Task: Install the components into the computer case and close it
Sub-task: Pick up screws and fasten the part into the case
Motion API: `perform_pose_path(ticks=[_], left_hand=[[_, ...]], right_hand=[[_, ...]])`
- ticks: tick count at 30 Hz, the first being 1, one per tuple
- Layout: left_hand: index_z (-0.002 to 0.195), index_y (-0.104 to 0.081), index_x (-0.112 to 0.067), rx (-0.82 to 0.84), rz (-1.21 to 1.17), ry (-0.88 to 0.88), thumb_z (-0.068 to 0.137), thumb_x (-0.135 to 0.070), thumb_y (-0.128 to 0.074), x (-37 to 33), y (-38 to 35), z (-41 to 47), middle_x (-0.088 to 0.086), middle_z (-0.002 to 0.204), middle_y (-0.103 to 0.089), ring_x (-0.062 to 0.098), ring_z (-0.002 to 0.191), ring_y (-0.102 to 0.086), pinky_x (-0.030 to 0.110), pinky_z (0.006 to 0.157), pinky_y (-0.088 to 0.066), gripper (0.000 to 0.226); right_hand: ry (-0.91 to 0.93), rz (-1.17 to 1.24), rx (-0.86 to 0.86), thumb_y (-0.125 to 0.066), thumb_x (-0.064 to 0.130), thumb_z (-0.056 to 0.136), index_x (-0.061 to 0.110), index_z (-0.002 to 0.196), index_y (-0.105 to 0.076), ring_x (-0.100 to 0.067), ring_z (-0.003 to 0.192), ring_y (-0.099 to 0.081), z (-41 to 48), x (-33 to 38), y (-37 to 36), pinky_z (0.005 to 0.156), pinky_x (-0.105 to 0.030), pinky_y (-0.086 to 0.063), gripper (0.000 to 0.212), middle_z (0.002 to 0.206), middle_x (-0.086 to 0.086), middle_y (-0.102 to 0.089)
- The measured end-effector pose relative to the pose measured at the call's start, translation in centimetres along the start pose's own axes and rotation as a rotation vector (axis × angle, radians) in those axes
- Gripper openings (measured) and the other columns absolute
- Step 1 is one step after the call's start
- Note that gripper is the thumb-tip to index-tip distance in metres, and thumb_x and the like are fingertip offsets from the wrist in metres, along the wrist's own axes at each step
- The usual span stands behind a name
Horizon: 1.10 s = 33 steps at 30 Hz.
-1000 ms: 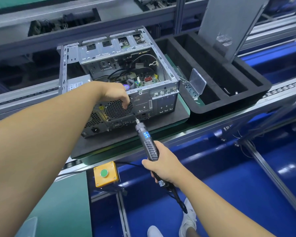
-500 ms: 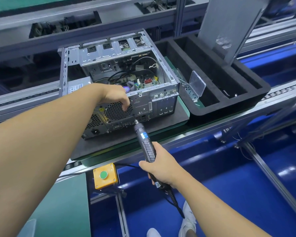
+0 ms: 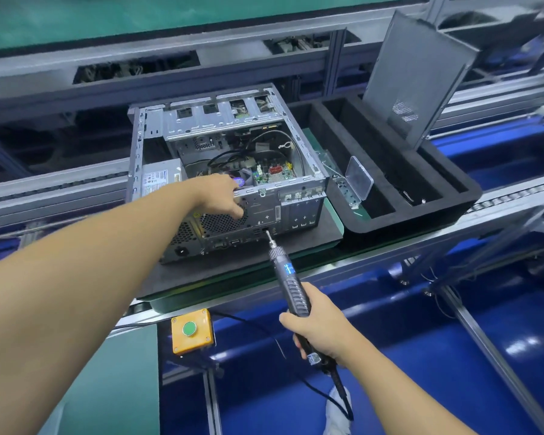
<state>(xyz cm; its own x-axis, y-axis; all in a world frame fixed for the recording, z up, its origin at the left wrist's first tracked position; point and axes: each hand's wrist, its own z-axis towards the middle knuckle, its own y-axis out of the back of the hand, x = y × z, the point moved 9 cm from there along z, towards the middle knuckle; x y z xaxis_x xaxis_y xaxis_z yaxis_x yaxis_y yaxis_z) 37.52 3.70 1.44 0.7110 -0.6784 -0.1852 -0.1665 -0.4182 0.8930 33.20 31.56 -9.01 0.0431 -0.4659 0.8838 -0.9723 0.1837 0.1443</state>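
The computer case (image 3: 230, 180) is lying open-side up on a dark mat (image 3: 321, 243). The left hand (image 3: 223, 196) is bracing its rear panel, fingers resting rather than clasping, while the right hand (image 3: 319, 331) is gripping an electric screwdriver (image 3: 288, 281), presumably driving a rear screw.

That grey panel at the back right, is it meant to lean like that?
The panel stands tilted in the foam tray, off the open case. It looks parked, not fallen. Nothing seems spilled or damaged.
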Motion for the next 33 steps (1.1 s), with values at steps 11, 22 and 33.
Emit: perform_pose_path(ticks=[11, 22, 33], left_hand=[[0.137, -0.050, -0.012, -0.176, 0.131, -0.001, 0.079, -0.045, -0.073, -0.2, 0.4, -2.7, 0.007, 0.113, -0.066, 0.028, 0.103, -0.061, 0.031, 0.076, -0.049, 0.071], [0.095, -0.040, -0.028, -0.431, 0.120, 0.076, 0.077, -0.058, -0.073, 1.4, 0.1, -4.1, 0.002, 0.096, -0.066, 0.028, 0.085, -0.064, 0.031, 0.062, -0.042, 0.048], [0.121, -0.053, -0.021, -0.608, 0.024, 0.037, 0.074, -0.050, -0.079, 3.2, -0.3, -8.2, -0.004, 0.118, -0.059, 0.021, 0.109, -0.058, 0.039, 0.097, -0.040, 0.061]], right_hand=[[0.123, -0.126, -0.057, -0.070, 0.034, 0.079, 0.046, 0.093, -0.052, -0.019, 0.049, -0.059, -1.6, 6.2, 3.5, 0.048, -0.032, -0.052, 0.026, 0.060, 0.003, -0.061], [0.158, -0.082, -0.064, -0.071, 0.025, 0.084, 0.030, 0.106, -0.052, -0.018, 0.047, -0.055, -1.8, 9.1, 3.5, 0.046, -0.029, -0.050, 0.029, 0.059, 0.002, -0.058], [0.204, 0.047, -0.101, -0.074, 0.015, 0.090, 0.019, 0.103, -0.053, -0.020, 0.051, -0.055, -1.1, 13.4, 3.2, 0.048, -0.032, -0.053, 0.025, 0.069, -0.001, -0.057]])
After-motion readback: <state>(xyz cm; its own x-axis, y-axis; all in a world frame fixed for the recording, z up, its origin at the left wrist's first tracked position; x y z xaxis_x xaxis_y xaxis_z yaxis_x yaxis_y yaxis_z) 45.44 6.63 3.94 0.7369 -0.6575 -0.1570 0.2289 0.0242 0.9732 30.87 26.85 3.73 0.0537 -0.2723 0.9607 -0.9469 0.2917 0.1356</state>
